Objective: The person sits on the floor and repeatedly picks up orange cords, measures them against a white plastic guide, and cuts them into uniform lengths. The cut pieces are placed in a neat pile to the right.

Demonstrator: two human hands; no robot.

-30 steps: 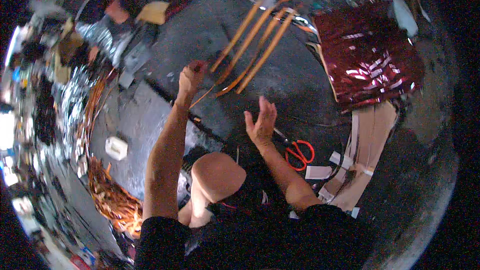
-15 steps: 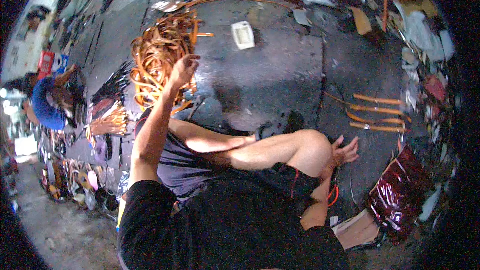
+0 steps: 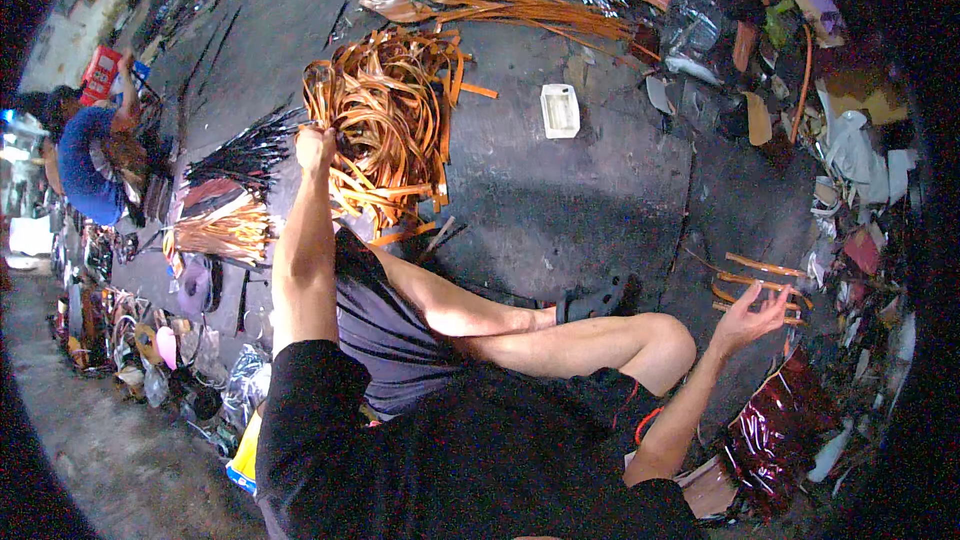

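A tangled heap of shiny brown-orange flat strips (image 3: 385, 105) lies on the dark floor, left of centre. My left hand (image 3: 316, 148) is closed at the left edge of this heap; what its fingers hold is too small to make out. On the right, my right hand (image 3: 755, 315) is stretched out with fingers apart, just over a short row of laid-out orange strips (image 3: 765, 266). The hand covers part of the lower strips, and I cannot tell whether it touches them.
A small white tray (image 3: 561, 111) sits beyond my crossed legs. Long orange strips (image 3: 520, 10) are bundled at the far side. Black strips (image 3: 245, 152) and a tan bundle (image 3: 220, 232) lie left. Dark red glossy sheeting (image 3: 770, 430) lies lower right. A person in blue (image 3: 90, 165) sits far left.
My left hand has gone from above the heap's right side to its left edge and closed. From beside my knee, my right hand has reached right, to the row of strips. The whole view has shifted.
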